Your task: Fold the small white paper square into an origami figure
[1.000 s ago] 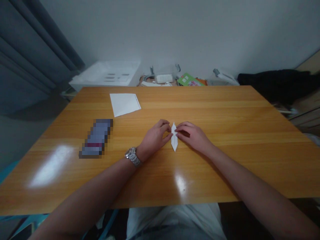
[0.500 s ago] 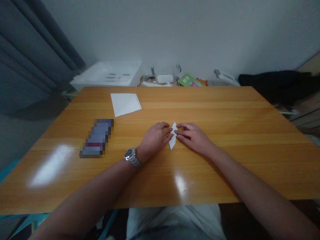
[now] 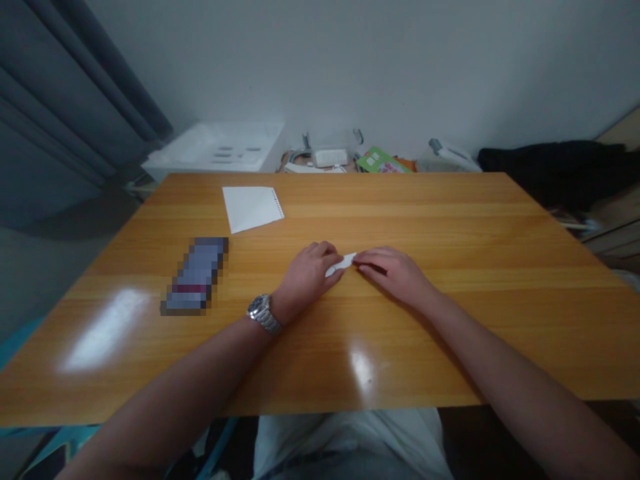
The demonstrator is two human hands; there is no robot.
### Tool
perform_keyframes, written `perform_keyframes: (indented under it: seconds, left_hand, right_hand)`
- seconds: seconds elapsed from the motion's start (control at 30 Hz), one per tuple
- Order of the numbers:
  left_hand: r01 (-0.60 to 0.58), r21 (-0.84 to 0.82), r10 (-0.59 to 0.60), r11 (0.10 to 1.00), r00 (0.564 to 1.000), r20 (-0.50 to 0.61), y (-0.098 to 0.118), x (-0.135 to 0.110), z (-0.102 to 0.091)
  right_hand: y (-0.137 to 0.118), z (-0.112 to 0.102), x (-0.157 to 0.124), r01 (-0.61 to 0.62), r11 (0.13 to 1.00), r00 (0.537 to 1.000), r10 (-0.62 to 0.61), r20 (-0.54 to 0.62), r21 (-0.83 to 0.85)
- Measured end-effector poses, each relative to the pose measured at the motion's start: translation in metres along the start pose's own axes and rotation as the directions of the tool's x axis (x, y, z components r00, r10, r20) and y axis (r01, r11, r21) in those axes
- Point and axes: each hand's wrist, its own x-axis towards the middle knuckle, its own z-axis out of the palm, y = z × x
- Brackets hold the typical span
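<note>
A small folded piece of white paper (image 3: 344,263) is between my two hands over the middle of the wooden table (image 3: 425,233). My left hand (image 3: 313,270) holds its left part between thumb and fingers, with a metal wristwatch (image 3: 264,313) on that wrist. At the paper's right end, the fingertips of my right hand (image 3: 393,270) are pinched together on it. Parts of the paper are hidden under the fingers of my left hand.
A white notebook sheet (image 3: 253,208) lies at the back left. Nearer on the left is a pixelated phone-shaped object (image 3: 195,275). Beyond the far edge stand a white foam tray (image 3: 225,150) and a green booklet (image 3: 383,160). Dark cloth (image 3: 555,173) lies at the far right.
The folded paper has turned from nearly pointing away from me to lying slanted, left to right. My right fingertips have shifted to its right end; the left hand has moved slightly left.
</note>
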Motion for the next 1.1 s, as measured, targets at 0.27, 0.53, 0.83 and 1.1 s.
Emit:
perform_keyframes:
  seconds: [0.27,0.53,0.83,1.1]
  left_hand:
    - [-0.028,-0.054,0.03,0.998,0.999,0.029,-0.002,0.001,0.005]
    - [-0.046,-0.108,0.051,0.993,0.998,0.042,-0.001,0.002,0.001]
    - [-0.148,-0.098,0.157,0.984,0.984,0.088,-0.008,0.001,-0.004]
    - [-0.22,-0.019,0.22,0.975,0.965,0.145,-0.004,-0.004,-0.01]
  right_hand:
    - [0.01,0.006,0.005,-0.003,0.998,1.0,0.001,-0.026,-0.06]
    - [0.008,0.006,0.006,0.029,0.995,1.0,-0.029,0.001,-0.099]
    - [0.007,0.006,0.005,0.062,0.98,0.998,-0.057,0.034,-0.187]
    - [0.014,0.005,0.003,0.069,0.964,0.998,-0.064,0.026,-0.257]
